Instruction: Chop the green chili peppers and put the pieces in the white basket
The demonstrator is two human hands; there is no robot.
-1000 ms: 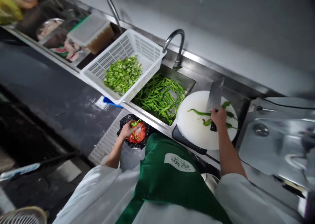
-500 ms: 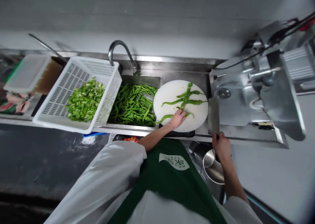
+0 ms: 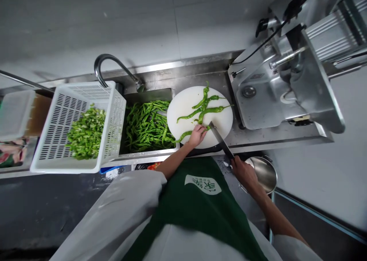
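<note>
On the round white cutting board (image 3: 177,100), my left hand (image 3: 197,135) is closed over a long green chili pepper (image 3: 185,135) near the front edge. My right hand (image 3: 243,172) grips the dark handle of a knife (image 3: 218,135). Its blade slants across the right front of the board, the tip close to the right end of the held pepper. Whether the edge touches the pepper I cannot tell. Several more green chili peppers (image 3: 205,108) lie crossed on the board just beyond my left hand.
Whole green peppers fill the sink (image 3: 149,95) left of the board, below a curved faucet (image 3: 117,64). Farther left stands a white plastic basket (image 3: 56,115) with chopped green pepper. A metal slicing machine (image 3: 286,89) is on the right. A steel pot (image 3: 262,173) sits below the counter edge.
My right hand has brought the knife left, from flat beside the board to over it. My left hand stays on the pepper. The camera view has turned slightly.
</note>
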